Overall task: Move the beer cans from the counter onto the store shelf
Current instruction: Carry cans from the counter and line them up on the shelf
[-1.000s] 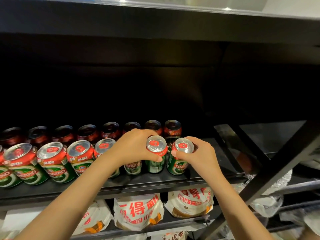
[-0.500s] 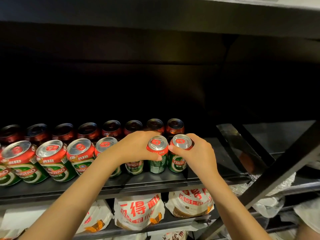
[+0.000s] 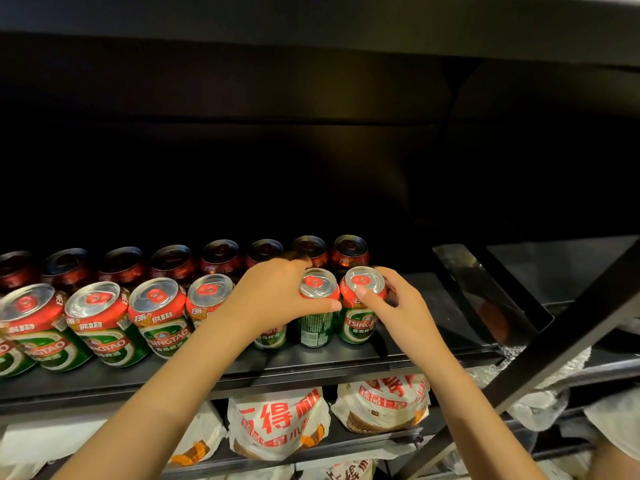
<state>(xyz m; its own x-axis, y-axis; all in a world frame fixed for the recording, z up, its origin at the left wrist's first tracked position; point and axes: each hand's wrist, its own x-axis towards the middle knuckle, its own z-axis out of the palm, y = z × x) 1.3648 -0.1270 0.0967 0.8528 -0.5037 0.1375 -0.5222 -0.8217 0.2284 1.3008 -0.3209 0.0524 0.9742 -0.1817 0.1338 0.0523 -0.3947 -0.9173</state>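
1. Two forearms come in from 6 and 7 o'clock toward the front of the shelf (image 3: 311,367), where a row of beer cans stands close to the edge.
2. Below that edge, white bags (image 3: 277,424) printed in red fill the lower tier.
3. Left hand (image 3: 277,299) curls round the sixth can (image 3: 317,306), thumb across its red collar; the can stands upright on the shelf.
4. Right hand (image 3: 394,303) pinches the end can (image 3: 360,306) at 3 o'clock of the row, thumb on the rim, the other fingers behind it.
5. Both cans look already seated, touching or nearly so. To finish well, I would nudge them flush with the neighbours (image 3: 152,317) and turn the labels forward: the sixth can shows its barcode side.
6. Let go straight upward so neither can tips.
7. Farther back, toward 12 o'clock, a second row (image 3: 221,258) of darker cans stands in shadow; keep knuckles clear of it.
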